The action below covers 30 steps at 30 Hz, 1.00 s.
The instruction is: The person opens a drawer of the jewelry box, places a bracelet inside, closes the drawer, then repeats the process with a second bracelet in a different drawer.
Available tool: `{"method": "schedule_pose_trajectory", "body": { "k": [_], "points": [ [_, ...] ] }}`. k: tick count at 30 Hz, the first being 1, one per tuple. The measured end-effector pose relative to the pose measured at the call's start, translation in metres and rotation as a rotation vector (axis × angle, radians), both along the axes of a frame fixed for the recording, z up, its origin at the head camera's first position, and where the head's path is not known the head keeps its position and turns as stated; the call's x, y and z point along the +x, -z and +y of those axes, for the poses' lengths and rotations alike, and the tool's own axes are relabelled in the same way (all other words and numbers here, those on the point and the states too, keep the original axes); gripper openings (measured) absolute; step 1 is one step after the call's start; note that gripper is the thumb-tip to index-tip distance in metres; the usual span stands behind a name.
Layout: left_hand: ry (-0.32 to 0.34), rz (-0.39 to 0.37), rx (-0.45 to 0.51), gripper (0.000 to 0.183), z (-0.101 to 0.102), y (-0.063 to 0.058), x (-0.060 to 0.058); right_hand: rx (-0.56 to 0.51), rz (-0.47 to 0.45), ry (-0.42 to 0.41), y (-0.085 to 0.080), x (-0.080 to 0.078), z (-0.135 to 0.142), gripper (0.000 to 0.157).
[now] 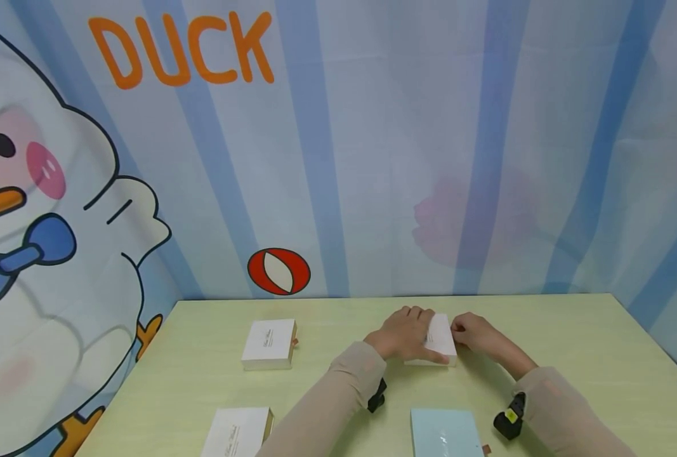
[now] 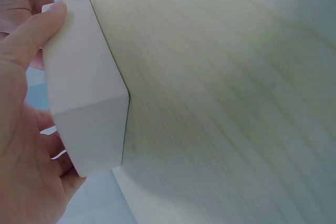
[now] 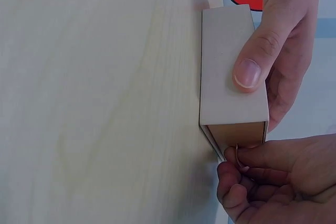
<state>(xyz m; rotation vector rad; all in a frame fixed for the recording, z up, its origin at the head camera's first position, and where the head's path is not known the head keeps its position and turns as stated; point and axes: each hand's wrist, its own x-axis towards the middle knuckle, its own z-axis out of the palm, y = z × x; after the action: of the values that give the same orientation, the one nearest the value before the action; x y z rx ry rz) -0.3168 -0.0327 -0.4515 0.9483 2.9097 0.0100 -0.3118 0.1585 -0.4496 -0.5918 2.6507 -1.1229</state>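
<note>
A white box (image 1: pixel 441 336) with small dark print on its top lies toward the back right of the table. My left hand (image 1: pixel 408 333) grips it across the top, the thumb along the near side and the fingers at the far side, as the left wrist view shows. On the box's right end, a brown inner face (image 3: pixel 239 134) shows inside the white cover. A small brown ribbon tab (image 3: pixel 238 156) sticks out there, and my right hand (image 3: pixel 278 177) pinches it between thumb and curled forefinger. In the head view that tab is hidden by the right hand.
Another white box (image 1: pixel 268 343) with a brown tab sits at the back left. A further white box (image 1: pixel 238 431) lies at the front left, and a light blue box (image 1: pixel 445 435) at the front right. Behind the pale table (image 1: pixel 338 381) hangs a printed curtain (image 1: pixel 367 158).
</note>
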Motion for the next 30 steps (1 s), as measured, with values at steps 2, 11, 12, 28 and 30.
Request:
{"method": "schedule_pose_trajectory", "body": {
  "k": [2, 11, 12, 28, 30],
  "points": [
    [-0.001, 0.002, 0.002, 0.095, 0.0004, 0.0007, -0.0007, 0.007, 0.004, -0.001, -0.0001, -0.0004, 0.0000, 0.028],
    [-0.002, 0.030, -0.012, 0.096, -0.0016, 0.0018, 0.0003, -0.003, 0.001, 0.012, -0.0002, 0.0006, -0.0013, 0.029],
    [-0.002, 0.035, -0.010, 0.096, -0.0018, 0.0022, 0.0007, -0.005, 0.001, 0.012, 0.0000, 0.0010, -0.0013, 0.029],
    [-0.004, 0.062, -0.020, 0.106, -0.0045, 0.0001, 0.0054, -0.078, -0.013, 0.001, 0.0004, -0.0017, 0.0060, 0.013],
    [0.000, 0.058, 0.005, 0.108, -0.0054, 0.0001, 0.0058, -0.091, -0.007, 0.006, -0.0003, -0.0013, 0.0085, 0.010]
  ]
}}
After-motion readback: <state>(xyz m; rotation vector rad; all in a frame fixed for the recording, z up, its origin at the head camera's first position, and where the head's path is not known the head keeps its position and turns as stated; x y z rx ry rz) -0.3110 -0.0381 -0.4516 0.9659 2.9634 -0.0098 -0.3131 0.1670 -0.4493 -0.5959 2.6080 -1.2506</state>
